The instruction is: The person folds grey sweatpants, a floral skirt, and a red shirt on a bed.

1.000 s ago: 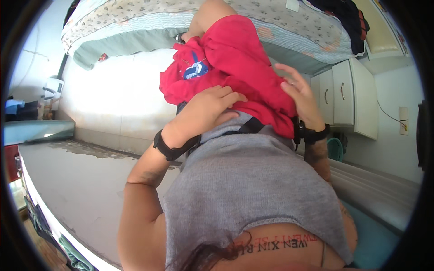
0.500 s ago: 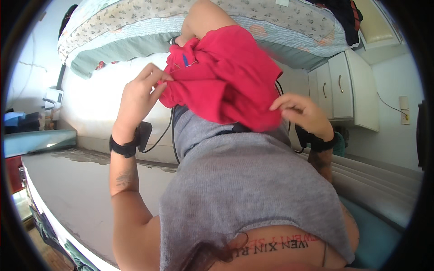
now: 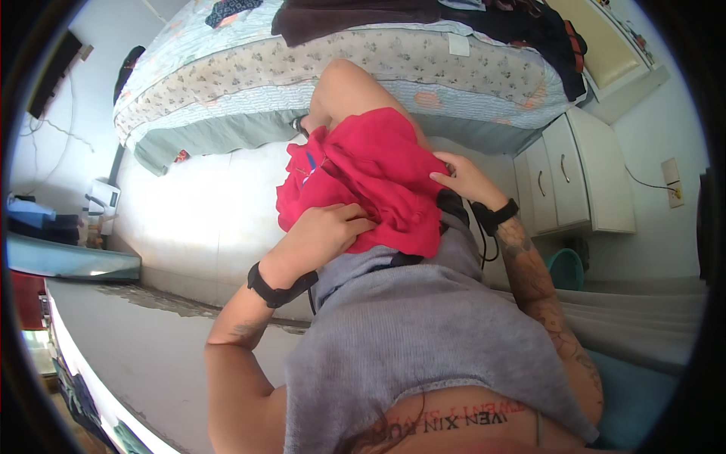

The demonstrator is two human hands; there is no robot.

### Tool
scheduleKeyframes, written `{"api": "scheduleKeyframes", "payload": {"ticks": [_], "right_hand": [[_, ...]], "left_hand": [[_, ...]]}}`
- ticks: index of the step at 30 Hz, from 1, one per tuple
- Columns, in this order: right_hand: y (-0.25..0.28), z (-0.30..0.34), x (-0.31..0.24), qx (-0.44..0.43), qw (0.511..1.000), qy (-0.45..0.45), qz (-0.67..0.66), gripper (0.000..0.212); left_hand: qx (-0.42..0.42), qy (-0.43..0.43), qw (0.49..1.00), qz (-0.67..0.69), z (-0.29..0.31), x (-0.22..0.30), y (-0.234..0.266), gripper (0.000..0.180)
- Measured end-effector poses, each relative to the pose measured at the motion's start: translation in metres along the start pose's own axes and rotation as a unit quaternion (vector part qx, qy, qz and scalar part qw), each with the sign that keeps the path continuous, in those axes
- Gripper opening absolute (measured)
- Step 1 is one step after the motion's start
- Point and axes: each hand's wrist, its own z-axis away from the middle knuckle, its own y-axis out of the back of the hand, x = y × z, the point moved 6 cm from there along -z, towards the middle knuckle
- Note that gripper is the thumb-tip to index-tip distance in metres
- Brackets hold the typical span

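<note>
A crumpled red garment [image 3: 378, 151] lies across my lap, with a small blue patch and a thin string showing near its left side; its exact kind I cannot make out. My left hand [image 3: 321, 234] rests on its near left part, fingers curled into the folds. At the garment's right edge, my right hand [image 3: 473, 181] pinches the cloth between thumb and fingers, the fingertips partly hidden behind it. Both wrists wear black straps [image 3: 281, 291] with small devices.
Ahead stands a bed [image 3: 249, 76] with a patterned cover and dark clothes [image 3: 355, 19] on top. A white cabinet [image 3: 582, 174] is at the right, with a green bin [image 3: 566, 268] nearby. A grey ledge [image 3: 174, 333] runs along the left.
My left hand has moved right and nearer, onto the cloth's near folds. My right hand has shifted farther away, up the garment's right edge. The view has tilted up, showing more bed.
</note>
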Motion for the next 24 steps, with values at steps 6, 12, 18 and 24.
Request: {"api": "scheduleKeyframes", "payload": {"ticks": [6, 12, 18, 24], "right_hand": [[0.067, 0.044, -0.052, 0.138, 0.989, 0.025, 0.049, 0.021], [0.105, 0.135, -0.059, 0.104, 0.99, -0.075, -0.059, 0.018], [0.021, 0.092, -0.096, 0.011, 0.999, 0.038, 0.022, 0.042], [-0.031, 0.021, -0.097, -0.086, 0.994, 0.066, -0.001, 0.06]], "left_hand": [[0.178, 0.067, 0.982, 0.006, 0.02, -0.006, 0.077, 0.015], [0.028, 0.02, 0.981, 0.191, 0.059, 0.033, 0.114, 0.004], [-0.191, 0.038, 0.969, 0.153, 0.044, 0.04, 0.063, 0.036], [-0.191, 0.004, 0.965, 0.18, 0.034, 0.042, 0.057, 0.024]]}}
